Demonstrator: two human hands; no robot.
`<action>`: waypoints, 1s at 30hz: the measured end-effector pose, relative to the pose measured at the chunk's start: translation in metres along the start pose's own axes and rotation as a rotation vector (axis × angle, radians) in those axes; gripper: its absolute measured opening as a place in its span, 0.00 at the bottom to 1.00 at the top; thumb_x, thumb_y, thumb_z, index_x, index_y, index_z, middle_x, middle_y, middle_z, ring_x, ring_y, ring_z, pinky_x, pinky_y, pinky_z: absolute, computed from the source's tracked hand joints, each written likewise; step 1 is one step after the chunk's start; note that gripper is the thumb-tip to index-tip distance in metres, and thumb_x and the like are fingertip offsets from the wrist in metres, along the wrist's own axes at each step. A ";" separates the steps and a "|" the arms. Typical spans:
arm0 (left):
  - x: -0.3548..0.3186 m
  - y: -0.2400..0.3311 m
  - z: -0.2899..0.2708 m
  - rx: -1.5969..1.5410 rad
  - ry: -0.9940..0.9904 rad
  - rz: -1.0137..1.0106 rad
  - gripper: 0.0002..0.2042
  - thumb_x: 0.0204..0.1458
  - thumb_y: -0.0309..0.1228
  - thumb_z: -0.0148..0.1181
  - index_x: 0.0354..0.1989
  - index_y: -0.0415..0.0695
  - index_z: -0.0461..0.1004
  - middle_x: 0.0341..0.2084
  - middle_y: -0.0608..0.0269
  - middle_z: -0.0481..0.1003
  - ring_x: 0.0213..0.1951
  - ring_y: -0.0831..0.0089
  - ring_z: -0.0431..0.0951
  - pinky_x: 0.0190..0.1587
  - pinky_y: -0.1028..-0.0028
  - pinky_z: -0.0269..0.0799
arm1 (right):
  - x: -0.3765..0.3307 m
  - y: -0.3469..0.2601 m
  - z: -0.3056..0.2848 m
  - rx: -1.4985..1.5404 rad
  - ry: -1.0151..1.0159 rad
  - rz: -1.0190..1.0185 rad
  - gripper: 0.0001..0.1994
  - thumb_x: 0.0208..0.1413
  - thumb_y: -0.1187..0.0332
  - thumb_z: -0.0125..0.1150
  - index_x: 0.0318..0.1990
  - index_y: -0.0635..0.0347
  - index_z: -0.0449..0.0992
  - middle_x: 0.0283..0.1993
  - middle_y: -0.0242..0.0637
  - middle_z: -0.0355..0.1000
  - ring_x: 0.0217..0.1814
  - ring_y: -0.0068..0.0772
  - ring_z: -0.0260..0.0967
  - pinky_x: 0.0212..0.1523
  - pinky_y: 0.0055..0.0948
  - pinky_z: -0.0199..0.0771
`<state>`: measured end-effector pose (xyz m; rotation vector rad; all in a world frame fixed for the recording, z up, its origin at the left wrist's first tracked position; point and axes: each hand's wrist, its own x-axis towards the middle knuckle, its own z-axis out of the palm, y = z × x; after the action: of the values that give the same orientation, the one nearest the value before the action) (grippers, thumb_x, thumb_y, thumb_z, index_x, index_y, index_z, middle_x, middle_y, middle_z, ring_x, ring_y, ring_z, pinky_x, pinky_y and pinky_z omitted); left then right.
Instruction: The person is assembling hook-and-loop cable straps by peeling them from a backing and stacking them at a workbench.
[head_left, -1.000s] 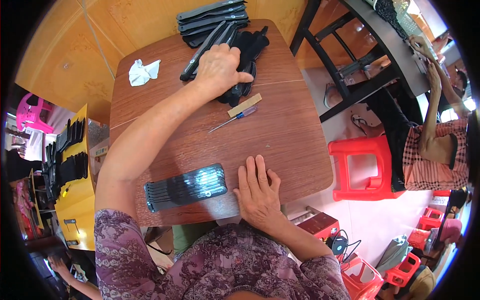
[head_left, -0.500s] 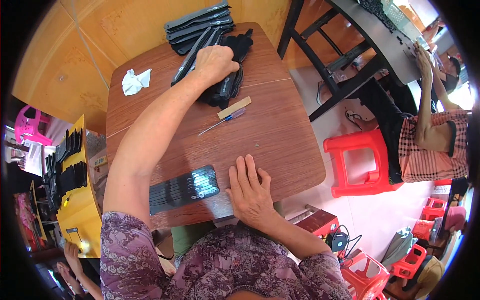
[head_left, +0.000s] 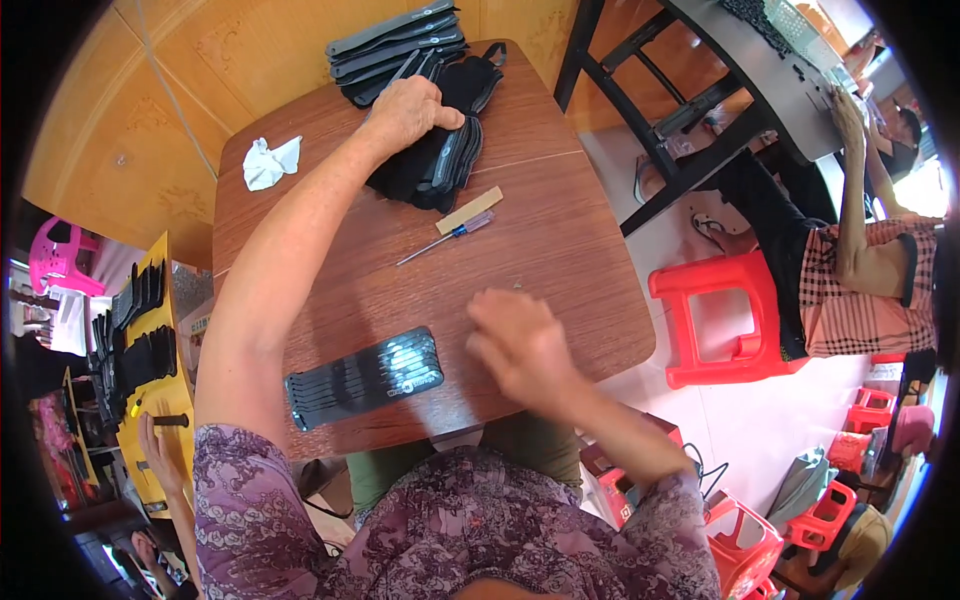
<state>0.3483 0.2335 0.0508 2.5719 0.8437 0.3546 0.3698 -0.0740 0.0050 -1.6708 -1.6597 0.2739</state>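
Note:
My left hand [head_left: 412, 110] reaches across the brown wooden table [head_left: 560, 250] and grips the top of a pile of black flat pieces [head_left: 440, 160] at the far side. My right hand [head_left: 520, 345] is blurred and lifted just above the table's near edge, fingers loosely curled, with nothing in it. A flat black glossy packet [head_left: 365, 377] lies to the left of that hand near the front edge. A small screwdriver [head_left: 445, 238] and a tan wooden strip [head_left: 469, 210] lie between the pile and my right hand.
A stack of grey flat pieces [head_left: 395, 40] and a crumpled white tissue [head_left: 268, 163] lie at the table's far side. A red plastic stool [head_left: 725, 320] stands to the right, beside a seated person [head_left: 860, 280] at a dark table. A yellow rack [head_left: 150, 350] of black pieces is at left.
My right hand has lifted off the table's near edge and moved right, now blurred. My left hand stays on the black pile.

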 end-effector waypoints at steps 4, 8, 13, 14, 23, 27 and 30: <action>-0.001 0.003 -0.003 -0.128 -0.060 -0.091 0.18 0.34 0.41 0.66 0.18 0.34 0.76 0.13 0.47 0.73 0.18 0.58 0.75 0.26 0.65 0.71 | 0.066 0.027 -0.006 0.078 0.286 0.137 0.11 0.49 0.69 0.58 0.39 0.67 0.73 0.36 0.50 0.73 0.39 0.54 0.67 0.40 0.44 0.68; 0.003 -0.003 0.000 -0.310 -0.095 -0.105 0.15 0.35 0.36 0.68 0.13 0.36 0.72 0.07 0.58 0.68 0.08 0.72 0.68 0.13 0.73 0.64 | 0.132 0.040 0.004 0.015 0.324 0.123 0.12 0.50 0.67 0.59 0.37 0.67 0.73 0.40 0.50 0.72 0.42 0.53 0.67 0.44 0.46 0.66; 0.007 -0.020 0.003 -0.601 -0.126 -0.081 0.15 0.38 0.35 0.67 0.11 0.40 0.70 0.06 0.65 0.66 0.07 0.76 0.67 0.10 0.80 0.58 | 0.166 0.066 0.035 -0.434 0.121 0.113 0.20 0.47 0.59 0.64 0.41 0.67 0.71 0.41 0.47 0.69 0.45 0.47 0.65 0.44 0.46 0.59; 0.008 -0.021 0.003 -0.671 -0.132 -0.099 0.14 0.38 0.35 0.68 0.12 0.40 0.70 0.06 0.65 0.66 0.07 0.78 0.67 0.10 0.81 0.58 | 0.164 0.070 0.041 -0.436 0.119 0.112 0.20 0.47 0.59 0.64 0.41 0.67 0.71 0.41 0.47 0.69 0.45 0.47 0.65 0.44 0.46 0.59; 0.001 -0.037 0.001 -0.791 -0.151 -0.096 0.16 0.41 0.39 0.69 0.14 0.44 0.71 0.08 0.68 0.67 0.09 0.80 0.66 0.14 0.82 0.60 | 0.159 0.071 0.050 -0.563 0.198 0.015 0.21 0.46 0.59 0.65 0.41 0.66 0.71 0.44 0.46 0.65 0.48 0.44 0.62 0.43 0.45 0.57; 0.006 -0.038 -0.002 -0.795 -0.202 -0.123 0.15 0.42 0.38 0.69 0.14 0.44 0.71 0.09 0.67 0.67 0.09 0.80 0.65 0.13 0.81 0.60 | 0.159 0.072 0.048 -0.536 0.174 0.034 0.21 0.46 0.58 0.65 0.41 0.66 0.71 0.43 0.45 0.66 0.47 0.43 0.63 0.43 0.45 0.58; 0.005 -0.038 -0.005 -0.838 -0.199 -0.126 0.15 0.42 0.38 0.68 0.14 0.45 0.69 0.09 0.70 0.66 0.09 0.80 0.64 0.13 0.80 0.58 | 0.158 0.074 0.046 -0.563 0.190 0.003 0.22 0.46 0.58 0.65 0.42 0.66 0.70 0.43 0.46 0.66 0.47 0.43 0.63 0.42 0.45 0.58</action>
<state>0.3318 0.2656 0.0384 1.7350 0.6017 0.3175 0.4195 0.0982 -0.0185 -2.0258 -1.6806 -0.3776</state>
